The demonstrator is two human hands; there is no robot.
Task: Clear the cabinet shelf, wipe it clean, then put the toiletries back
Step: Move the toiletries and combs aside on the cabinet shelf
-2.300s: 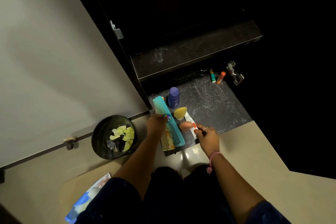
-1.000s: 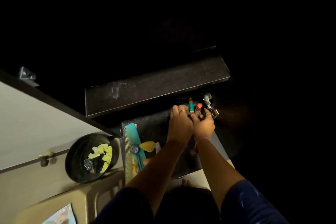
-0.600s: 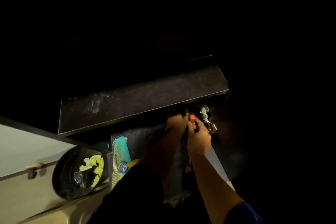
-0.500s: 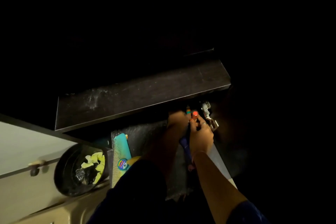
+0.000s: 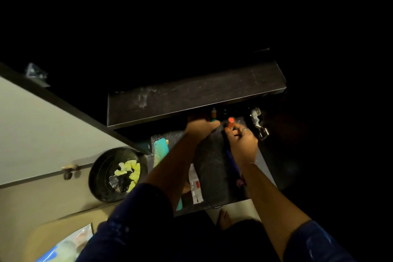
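My left hand (image 5: 198,127) reaches to the back of the dusty lower cabinet shelf (image 5: 214,168), under the upper shelf (image 5: 191,95). Its fingers are closed around a small teal tube with an orange top (image 5: 213,114). Just to the right, my right hand (image 5: 241,142) pinches an orange-capped tube (image 5: 231,120). A dark blue object (image 5: 230,159) shows under that wrist; what holds it is unclear. A teal comb (image 5: 161,151) and a white sachet (image 5: 194,185) lie on the shelf's left and front, partly hidden by my left arm.
A metal door hinge (image 5: 258,122) sticks out right of my right hand. The open pale cabinet door (image 5: 42,134) stands at left, with a black bin holding yellow scraps (image 5: 116,173) beside it. A blue-white packet (image 5: 63,249) lies on the floor at bottom left.
Both hands left the comb and items at the shelf front and went to the back right corner. They closed on the two small tubes there. The view swung slightly.
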